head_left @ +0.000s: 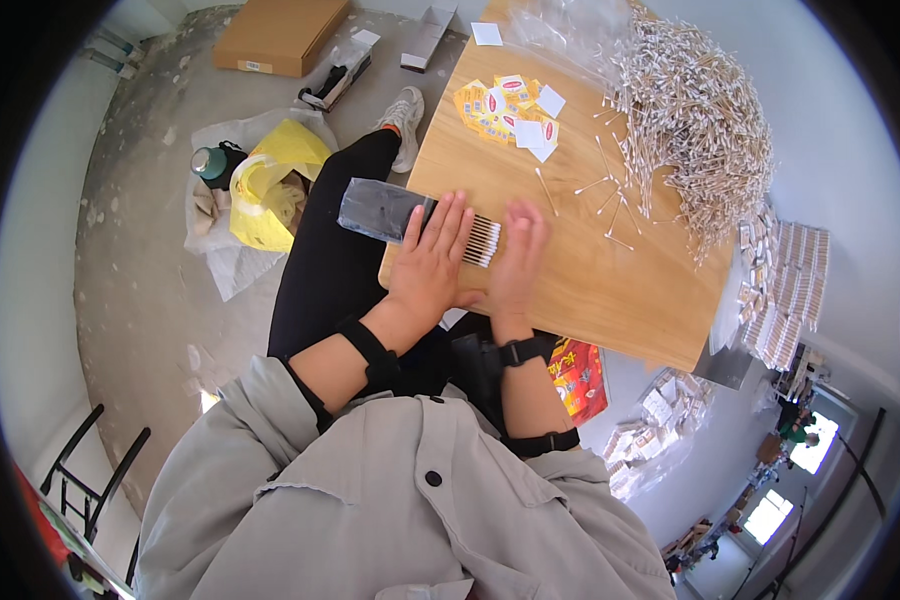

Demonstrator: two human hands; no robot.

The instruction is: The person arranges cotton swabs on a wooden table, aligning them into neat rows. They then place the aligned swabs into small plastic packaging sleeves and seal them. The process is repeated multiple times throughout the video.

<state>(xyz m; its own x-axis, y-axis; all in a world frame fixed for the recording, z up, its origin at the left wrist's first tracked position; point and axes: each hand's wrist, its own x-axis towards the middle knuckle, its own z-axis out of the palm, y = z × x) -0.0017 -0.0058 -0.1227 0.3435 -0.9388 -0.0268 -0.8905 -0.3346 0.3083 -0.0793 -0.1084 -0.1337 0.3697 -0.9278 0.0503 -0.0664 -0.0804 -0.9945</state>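
Pointing rightward, swab row (483,240) on bench (610,300), white tips toward right grip (519,250); long axis running left to right, slanting slightly downward at right. Dark packet (372,208) roughly in line at left, overhanging bench edge; junction with swabs hidden beneath left grip (430,252). Left grip laid flat between, fingers extended, not closed round anything. Right grip just beside tips, motion-blurred; cannot tell how far open or whether holding anything.

Down on the floor (135,260) there's a yellow bag (298,148) right beside a bottle (208,163), plus a cardboard box (278,32) farther off.
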